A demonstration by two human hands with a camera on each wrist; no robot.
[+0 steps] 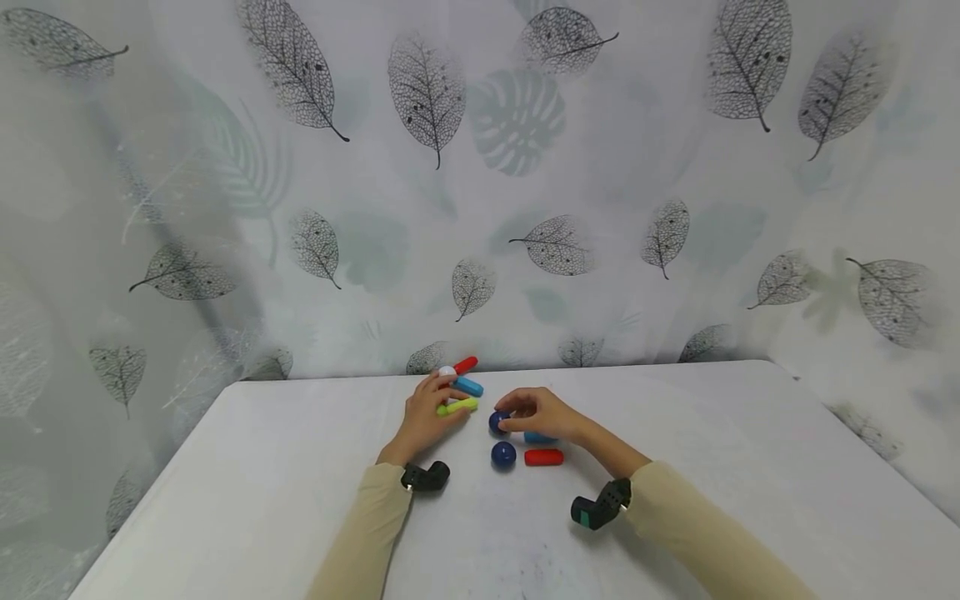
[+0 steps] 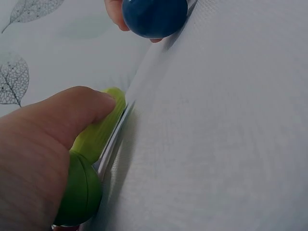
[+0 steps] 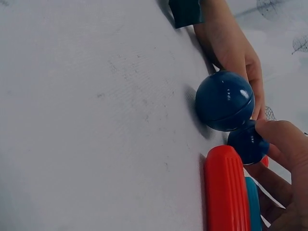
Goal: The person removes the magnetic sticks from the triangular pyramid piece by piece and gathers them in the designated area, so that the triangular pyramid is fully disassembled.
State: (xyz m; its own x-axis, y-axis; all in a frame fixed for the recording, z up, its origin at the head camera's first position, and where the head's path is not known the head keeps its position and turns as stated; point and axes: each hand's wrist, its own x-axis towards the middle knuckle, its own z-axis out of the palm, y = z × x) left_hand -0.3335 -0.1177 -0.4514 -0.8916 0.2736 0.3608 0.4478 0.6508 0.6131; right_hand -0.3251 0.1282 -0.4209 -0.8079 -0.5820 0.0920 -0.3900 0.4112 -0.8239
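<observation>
My left hand (image 1: 429, 415) holds a ribbed yellow-green stick (image 1: 462, 404), its thumb along the top. In the left wrist view a green ball (image 2: 81, 190) sits at the near end of that stick (image 2: 98, 134), partly behind the hand. Between thumb and fingers, my right hand (image 1: 547, 412) pinches a dark blue ball (image 3: 249, 143). A second dark blue ball (image 1: 503, 455) lies on the table just in front. Beside it lies a red stick (image 1: 543, 457), with a blue stick (image 1: 540, 437) partly hidden under the right hand.
Beyond the left fingers lie a white ball (image 1: 447, 372), a red stick (image 1: 467, 365) and a blue stick (image 1: 468, 386). The white table (image 1: 675, 433) meets a leaf-patterned backdrop (image 1: 585, 183) at its far edge. Each wrist wears a black camera (image 1: 600, 504).
</observation>
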